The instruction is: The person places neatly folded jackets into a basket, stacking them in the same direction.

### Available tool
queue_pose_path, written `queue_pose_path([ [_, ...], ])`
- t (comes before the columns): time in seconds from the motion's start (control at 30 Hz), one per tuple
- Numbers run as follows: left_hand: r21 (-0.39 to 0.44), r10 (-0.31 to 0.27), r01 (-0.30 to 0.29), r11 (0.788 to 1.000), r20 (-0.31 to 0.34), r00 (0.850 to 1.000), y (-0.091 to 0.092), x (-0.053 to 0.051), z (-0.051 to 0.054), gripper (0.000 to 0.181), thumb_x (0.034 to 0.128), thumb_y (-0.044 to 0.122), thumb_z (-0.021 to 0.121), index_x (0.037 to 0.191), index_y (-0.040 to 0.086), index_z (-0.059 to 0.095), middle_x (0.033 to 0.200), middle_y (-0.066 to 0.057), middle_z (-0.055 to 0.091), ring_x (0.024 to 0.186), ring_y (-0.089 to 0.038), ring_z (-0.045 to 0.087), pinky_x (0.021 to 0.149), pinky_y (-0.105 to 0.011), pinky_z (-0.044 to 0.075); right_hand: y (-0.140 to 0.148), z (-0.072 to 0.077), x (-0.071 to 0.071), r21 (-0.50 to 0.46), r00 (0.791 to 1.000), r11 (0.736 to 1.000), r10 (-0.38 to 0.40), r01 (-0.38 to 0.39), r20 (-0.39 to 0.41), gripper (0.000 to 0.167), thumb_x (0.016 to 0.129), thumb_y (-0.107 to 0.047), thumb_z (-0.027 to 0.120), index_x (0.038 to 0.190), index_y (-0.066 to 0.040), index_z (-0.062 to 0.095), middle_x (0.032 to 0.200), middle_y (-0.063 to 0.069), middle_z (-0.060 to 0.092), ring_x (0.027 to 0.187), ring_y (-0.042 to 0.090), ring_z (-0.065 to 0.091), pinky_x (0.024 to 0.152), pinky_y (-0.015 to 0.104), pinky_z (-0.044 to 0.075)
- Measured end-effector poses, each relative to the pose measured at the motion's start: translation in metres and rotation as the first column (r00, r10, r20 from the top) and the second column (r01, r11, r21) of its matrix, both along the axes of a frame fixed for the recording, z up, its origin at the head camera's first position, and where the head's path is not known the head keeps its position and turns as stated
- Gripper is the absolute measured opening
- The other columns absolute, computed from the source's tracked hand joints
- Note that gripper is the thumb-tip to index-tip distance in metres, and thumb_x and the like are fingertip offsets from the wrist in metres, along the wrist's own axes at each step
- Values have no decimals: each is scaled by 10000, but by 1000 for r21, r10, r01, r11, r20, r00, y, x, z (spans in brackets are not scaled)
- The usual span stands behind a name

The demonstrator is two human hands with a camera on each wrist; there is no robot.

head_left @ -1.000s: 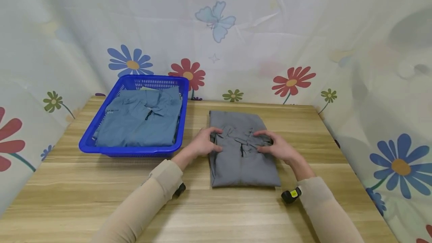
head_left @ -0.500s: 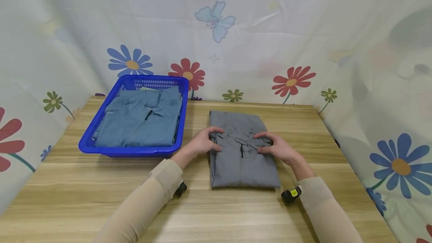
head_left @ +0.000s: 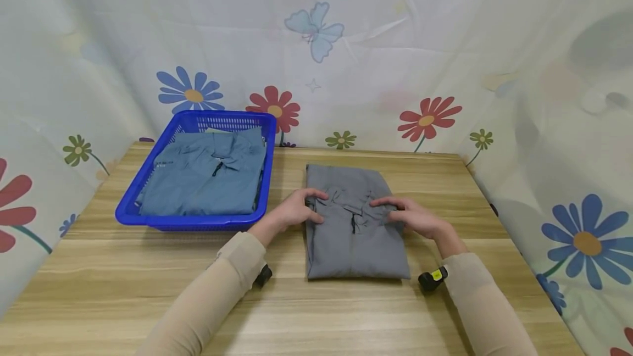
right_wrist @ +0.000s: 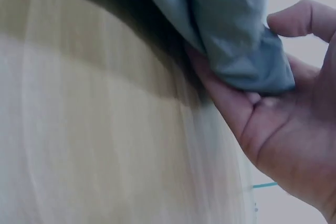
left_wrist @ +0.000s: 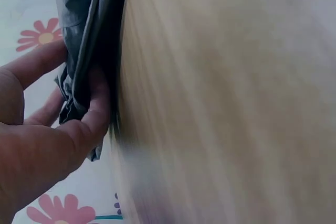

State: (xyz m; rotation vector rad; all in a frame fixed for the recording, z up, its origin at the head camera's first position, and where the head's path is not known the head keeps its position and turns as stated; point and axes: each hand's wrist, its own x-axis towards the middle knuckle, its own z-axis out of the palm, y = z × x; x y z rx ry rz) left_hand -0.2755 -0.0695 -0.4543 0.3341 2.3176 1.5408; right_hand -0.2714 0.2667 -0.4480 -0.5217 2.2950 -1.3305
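A folded grey jacket (head_left: 353, 251) with a black zipper pull at its collar lies on the wooden table. My left hand (head_left: 294, 207) grips its left edge. In the left wrist view, the layered cloth (left_wrist: 79, 40) sits between the fingers and thumb of that hand (left_wrist: 58, 129). At the opposite edge, my right hand (head_left: 415, 217) holds the jacket, with index finger and thumb on top. The right wrist view shows other fingers of this hand (right_wrist: 294, 124) tucked beneath the cloth (right_wrist: 236, 40); their tips are hidden.
To the left stands a blue plastic basket (head_left: 193, 220) with a folded blue jacket (head_left: 203, 180) on top of other cloth. A flower-printed curtain (head_left: 376, 70) hangs behind and beside the wooden table (head_left: 346, 317).
The jacket's near edge has shifted slightly toward me. My right wrist has moved a little to the right and its thumb has slid outward. My left hand has barely moved.
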Motion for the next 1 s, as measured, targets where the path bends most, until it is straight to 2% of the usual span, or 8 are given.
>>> queue_pose_path([
  [0.1,-13,-22,22,1000,0,1000,-1,0,0,534,830,-36,811,1322,125,681,1533,-145,461,1471,-339,312,1185,-536,249,5,-2,-1,-6,999,1000,26,-26,32,536,930,25,561,1449,-108,586,1462,189,384,805,224,424,591,281,353],
  [0.27,-34,-39,39,999,1,999,0,2,1,541,834,-20,815,1336,127,673,1541,-150,451,1467,-341,319,1183,-537,253,5,-7,-2,33,999,999,25,-24,-33,545,904,19,639,1427,-133,615,1463,175,423,936,256,448,721,303,400],
  [0.33,-40,-53,53,998,4,999,1,3,1,569,827,-15,826,1355,117,659,1548,-155,441,1451,-333,337,1169,-524,281,4,-8,-1,49,998,999,16,-12,-65,534,901,6,662,1414,-139,629,1464,169,438,1103,268,421,784,323,406],
  [0.4,-44,-63,63,997,7,998,2,4,1,597,815,-16,839,1366,112,649,1554,-158,432,1448,-328,338,1167,-516,287,4,-8,0,53,997,999,-1,5,-72,531,900,2,673,1409,-144,636,1437,168,444,940,272,458,744,319,412],
  [0.5,-47,-59,59,997,8,998,3,5,2,624,796,-27,852,1368,113,647,1559,-158,424,1453,-319,330,1173,-501,280,3,-7,1,49,997,999,-17,21,-77,531,895,6,678,1406,-136,638,1396,180,438,855,200,450,688,298,403],
  [0.7,-74,-13,13,997,-4,1000,4,8,5,635,787,-33,859,1362,140,655,1567,-133,423,1419,-293,367,1142,-480,323,0,-3,3,10,997,999,-38,39,-61,562,874,53,659,1409,-118,631,1375,220,423,549,125,316,546,248,340],
  [0.8,-81,7,-7,997,-5,1000,4,10,9,642,789,-36,858,1368,152,654,1576,-125,413,1273,-292,469,1053,-470,396,-1,1,4,5,997,999,-41,41,-60,574,871,70,646,1415,-112,624,1391,232,419,499,101,295,508,233,327],
  [1.0,-76,19,-21,997,-33,999,4,14,25,646,787,-38,856,1375,139,654,1561,-123,435,1232,-246,473,993,-410,429,-3,12,5,9,997,999,-44,45,-70,588,875,65,637,1433,-119,610,1418,231,412,499,96,287,506,237,328],
])
